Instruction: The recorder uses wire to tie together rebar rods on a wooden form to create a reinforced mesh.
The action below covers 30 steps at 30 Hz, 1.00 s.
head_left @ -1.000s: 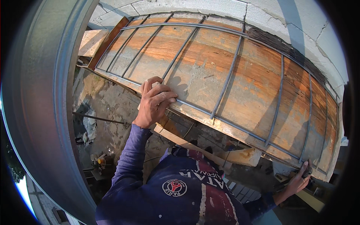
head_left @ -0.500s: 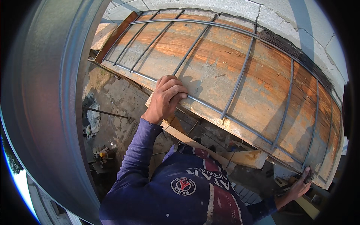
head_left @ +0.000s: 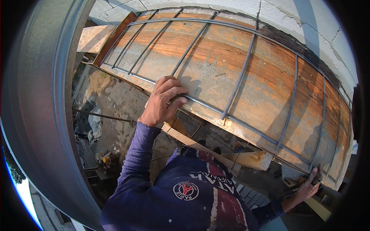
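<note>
My left hand (head_left: 163,101) is closed around the near long steel bar (head_left: 208,105), close to where a thin crossbar (head_left: 191,45) meets it. The bars form a ladder-like reinforcing grid over a worn wooden board (head_left: 208,79), with another long bar (head_left: 231,25) along the far side. At the board's near right corner, my right hand (head_left: 307,189) grips a dark metal hand tool (head_left: 317,179). Its exact kind is hard to make out, since my fingers cover much of it. The right hand is close to the end of a crossbar (head_left: 318,142).
A large grey metal post (head_left: 38,96) rises on the left. Pale block wall (head_left: 239,7) borders the far side, with a bundle of dark thin wire (head_left: 300,50) along it. Below lie a dirty floor (head_left: 110,90) and wooden supports (head_left: 250,159).
The view has shifted slightly, so the board and grid appear a little further left. My left hand keeps its hold on the bar; my right hand with the tool has barely moved.
</note>
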Each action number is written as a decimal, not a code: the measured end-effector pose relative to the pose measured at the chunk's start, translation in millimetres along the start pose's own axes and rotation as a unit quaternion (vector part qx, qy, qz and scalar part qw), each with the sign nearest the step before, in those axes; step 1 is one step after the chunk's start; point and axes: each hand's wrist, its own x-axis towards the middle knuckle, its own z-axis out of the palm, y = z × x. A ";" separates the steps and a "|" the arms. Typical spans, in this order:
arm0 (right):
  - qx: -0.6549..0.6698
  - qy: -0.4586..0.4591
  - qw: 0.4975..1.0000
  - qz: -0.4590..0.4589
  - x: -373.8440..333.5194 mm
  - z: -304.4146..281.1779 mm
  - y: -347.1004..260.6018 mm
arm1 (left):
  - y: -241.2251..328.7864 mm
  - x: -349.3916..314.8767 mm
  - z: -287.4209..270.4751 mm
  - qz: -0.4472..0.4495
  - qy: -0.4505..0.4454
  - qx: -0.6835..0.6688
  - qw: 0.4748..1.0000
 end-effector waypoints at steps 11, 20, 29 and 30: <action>0.105 0.042 0.992 0.062 -5.0 15.5 -21.7 | 6.2 3.8 3.5 -0.044 -0.021 -0.007 0.999; 0.086 0.058 0.992 0.072 -7.5 7.5 -37.0 | 7.5 7.6 3.7 -0.016 -0.035 -0.032 0.999; 0.111 0.054 0.990 0.070 -9.9 -0.4 -35.9 | 28.4 14.3 3.1 0.029 -0.022 0.080 0.996; 0.105 0.071 0.989 0.071 -12.9 -1.8 -36.3 | 33.3 16.5 3.0 0.042 -0.018 0.068 0.997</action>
